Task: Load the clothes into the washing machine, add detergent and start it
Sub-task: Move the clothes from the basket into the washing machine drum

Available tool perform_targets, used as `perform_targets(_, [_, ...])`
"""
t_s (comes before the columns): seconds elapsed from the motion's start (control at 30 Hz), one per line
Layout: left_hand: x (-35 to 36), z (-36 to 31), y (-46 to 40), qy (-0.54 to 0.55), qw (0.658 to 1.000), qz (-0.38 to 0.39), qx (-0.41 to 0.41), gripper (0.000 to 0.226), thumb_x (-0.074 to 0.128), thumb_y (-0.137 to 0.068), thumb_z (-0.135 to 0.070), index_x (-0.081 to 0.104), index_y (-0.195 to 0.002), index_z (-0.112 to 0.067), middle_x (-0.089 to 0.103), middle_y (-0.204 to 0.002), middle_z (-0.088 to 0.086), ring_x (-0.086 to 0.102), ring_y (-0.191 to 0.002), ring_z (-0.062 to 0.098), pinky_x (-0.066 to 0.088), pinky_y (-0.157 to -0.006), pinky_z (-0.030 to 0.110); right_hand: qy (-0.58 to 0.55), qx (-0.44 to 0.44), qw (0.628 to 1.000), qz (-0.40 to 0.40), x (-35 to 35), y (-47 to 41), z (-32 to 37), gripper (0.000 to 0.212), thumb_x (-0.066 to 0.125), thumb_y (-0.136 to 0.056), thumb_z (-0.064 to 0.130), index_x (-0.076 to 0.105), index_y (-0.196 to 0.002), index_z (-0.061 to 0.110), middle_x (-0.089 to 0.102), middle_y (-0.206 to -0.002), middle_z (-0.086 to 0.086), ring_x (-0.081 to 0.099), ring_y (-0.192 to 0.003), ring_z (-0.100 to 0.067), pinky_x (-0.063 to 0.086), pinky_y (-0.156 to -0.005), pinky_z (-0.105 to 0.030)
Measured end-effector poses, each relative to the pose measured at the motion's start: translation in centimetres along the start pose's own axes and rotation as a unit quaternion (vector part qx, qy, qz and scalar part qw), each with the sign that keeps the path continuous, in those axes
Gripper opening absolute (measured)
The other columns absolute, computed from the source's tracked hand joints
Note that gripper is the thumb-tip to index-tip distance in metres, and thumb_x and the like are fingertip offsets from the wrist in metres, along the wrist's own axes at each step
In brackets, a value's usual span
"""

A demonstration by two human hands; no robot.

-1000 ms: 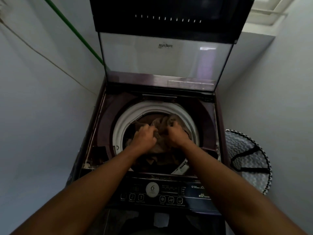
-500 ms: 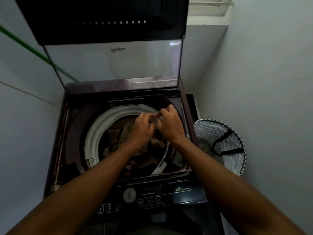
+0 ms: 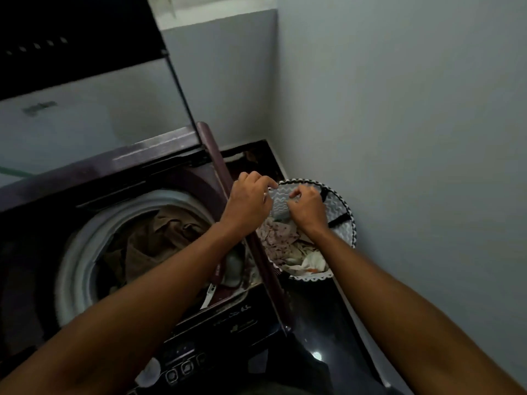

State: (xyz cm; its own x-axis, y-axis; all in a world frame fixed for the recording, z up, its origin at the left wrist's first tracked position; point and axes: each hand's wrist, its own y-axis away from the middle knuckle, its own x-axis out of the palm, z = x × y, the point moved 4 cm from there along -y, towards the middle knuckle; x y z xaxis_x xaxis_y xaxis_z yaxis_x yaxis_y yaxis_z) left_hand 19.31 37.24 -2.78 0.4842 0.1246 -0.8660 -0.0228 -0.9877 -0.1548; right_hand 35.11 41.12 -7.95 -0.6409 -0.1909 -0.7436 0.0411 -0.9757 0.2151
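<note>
The room is dim. Soft light comes from the top, by the pale wall point(image 3: 399, 109). The washing machine point(image 3: 85, 252) is very dark (its buttons look blurry). Straight edges bend near the sides. A small shiny spot glows below.

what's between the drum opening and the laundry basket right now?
In the head view, the washer's maroon side edge separates the drum from the basket. The left forearm crosses over it.
</note>
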Motion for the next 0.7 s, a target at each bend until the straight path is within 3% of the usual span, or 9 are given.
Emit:
perform_targets(0.17, [5.2,-1.5,-2.8,-0.014,0.992,0.125,0.013,0.029,0.060,-0.083,-0.019,0.065,-0.111,-0.024,0.059,-0.103,0.000,0.048,-0.096,0.024,0.046,-0.084,0.039,0.009,0.076,0.995,0.071,0.3,-2.0,-7.3,0.004,0.062,-0.082,0.014,0.062,-0.086,0.015,0.062,-0.104,-0.010,0.060,-0.089,-0.026,0.050,-0.079,-0.036])
perform_targets(0.33, [11.8,-1.0,-5.1,-0.027,0.958,0.278,-0.060,0.030,0.060,-0.084,-0.025,0.064,-0.114,-0.023,0.058,-0.121,0.005,0.048,-0.115,0.027,0.044,-0.096,0.038,0.006,0.126,0.984,0.123,3.2,-4.0,-13.4,0.007,0.061,-0.086,0.014,0.062,-0.080,0.017,0.068,-0.097,-0.010,0.063,-0.088,-0.025,0.052,-0.077,-0.035])
perform_targets(0.43, [17.1,0.6,-6.7,-0.041,0.932,0.345,-0.100,0.047,0.049,-0.075,-0.044,0.069,-0.109,-0.018,0.063,-0.118,0.013,0.055,-0.114,0.032,0.048,-0.097,0.042,0.043,0.139,0.972,0.184,6.6,-5.8,-16.3,0.024,0.055,-0.090,0.013,0.050,-0.066,0.014,0.059,-0.075,-0.015,0.059,-0.074,-0.031,0.053,-0.072,-0.044])
perform_targets(0.5, [20.7,2.2,-7.3,-0.058,0.914,0.386,-0.112,0.063,0.041,-0.068,-0.053,0.068,-0.110,-0.017,0.066,-0.115,0.013,0.060,-0.109,0.033,0.050,-0.094,0.042,0.044,0.137,0.961,0.236,9.9,-6.7,-18.7,0.037,0.052,-0.095,0.018,0.041,-0.060,0.017,0.049,-0.066,-0.008,0.051,-0.070,-0.029,0.044,-0.062,-0.037])
perform_targets(0.53, [22.2,2.7,-7.5,-0.066,0.905,0.400,-0.130,0.055,0.047,-0.074,-0.050,0.068,-0.111,-0.016,0.066,-0.114,0.013,0.062,-0.107,0.032,0.051,-0.092,0.041,0.049,0.122,0.956,0.263,11.4,-7.2,-19.7,0.036,0.052,-0.097,0.023,0.045,-0.062,0.019,0.053,-0.072,-0.006,0.052,-0.077,-0.027,0.039,-0.061,-0.032])
perform_targets(0.57, [23.8,3.1,-7.5,-0.072,0.901,0.405,-0.135,0.045,0.055,-0.081,-0.044,0.066,-0.113,-0.015,0.066,-0.114,0.013,0.063,-0.107,0.031,0.052,-0.091,0.039,0.060,0.105,0.949,0.291,12.9,-7.6,-20.7,0.029,0.051,-0.099,0.028,0.058,-0.072,0.018,0.062,-0.087,-0.009,0.056,-0.086,-0.029,0.039,-0.063,-0.029])
perform_targets(0.6, [25.2,3.6,-7.3,-0.074,0.898,0.411,-0.138,0.040,0.058,-0.086,-0.037,0.064,-0.116,-0.012,0.065,-0.117,0.015,0.062,-0.108,0.032,0.051,-0.091,0.039,0.056,0.094,0.944,0.313,14.6,-7.9,-21.3,0.026,0.051,-0.100,0.032,0.068,-0.095,0.012,0.066,-0.110,-0.015,0.059,-0.100,-0.031,0.042,-0.071,-0.029])
perform_targets(0.67, [28.0,4.4,-6.2,-0.065,0.891,0.423,-0.153,0.044,0.058,-0.090,-0.033,0.055,-0.126,-0.007,0.057,-0.127,0.019,0.055,-0.118,0.035,0.046,-0.099,0.043,0.069,0.058,0.931,0.354,17.1,-8.0,-22.0,0.048,0.052,-0.100,0.037,0.051,-0.141,0.013,0.050,-0.146,-0.014,0.050,-0.129,-0.031,0.041,-0.098,-0.032])
perform_targets(0.7, [29.7,4.8,-5.5,-0.060,0.886,0.427,-0.171,0.049,0.057,-0.091,-0.034,0.050,-0.130,-0.006,0.052,-0.132,0.019,0.051,-0.123,0.036,0.043,-0.103,0.046,0.075,0.041,0.927,0.366,18.1,-8.1,-22.4,0.056,0.052,-0.099,0.039,0.042,-0.149,0.015,0.043,-0.153,-0.011,0.045,-0.135,-0.030,0.037,-0.104,-0.032])
